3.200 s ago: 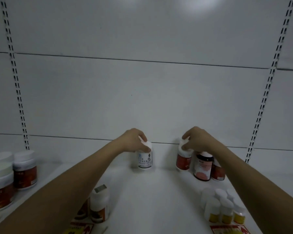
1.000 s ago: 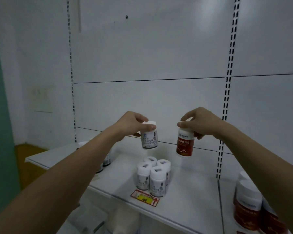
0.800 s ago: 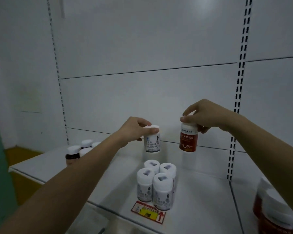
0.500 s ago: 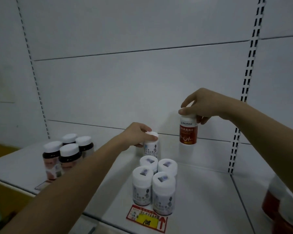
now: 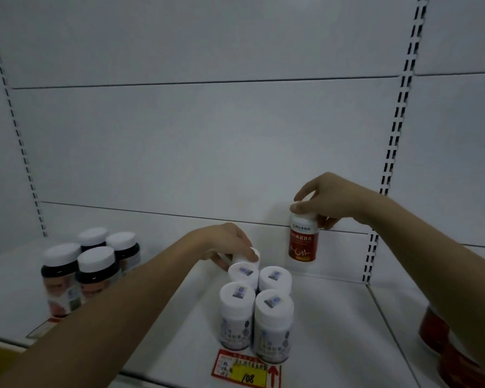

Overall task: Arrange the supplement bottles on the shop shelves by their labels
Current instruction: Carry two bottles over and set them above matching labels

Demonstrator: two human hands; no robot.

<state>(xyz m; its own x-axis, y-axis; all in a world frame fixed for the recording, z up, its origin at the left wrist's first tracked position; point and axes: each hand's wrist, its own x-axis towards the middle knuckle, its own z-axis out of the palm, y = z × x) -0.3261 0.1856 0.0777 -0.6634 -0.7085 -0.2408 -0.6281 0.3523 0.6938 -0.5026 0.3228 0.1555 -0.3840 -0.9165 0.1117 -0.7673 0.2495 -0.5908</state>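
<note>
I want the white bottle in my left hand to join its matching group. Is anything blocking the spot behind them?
Nothing visible does: the left hand lowers the white bottle directly behind the four white bottles.

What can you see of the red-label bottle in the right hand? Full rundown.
The red-label bottle is a small, upright, plastic-looking container with a white cap and shoulder. A white band of dark characters tops a red label with white characters, a white pulse-like line and a yellow mark near the base. The right hand holds it from above by the cap, fingers curled round it. It hangs in the air before the white back panel, above the shelf, right of the white bottle group, touching nothing else.
</note>
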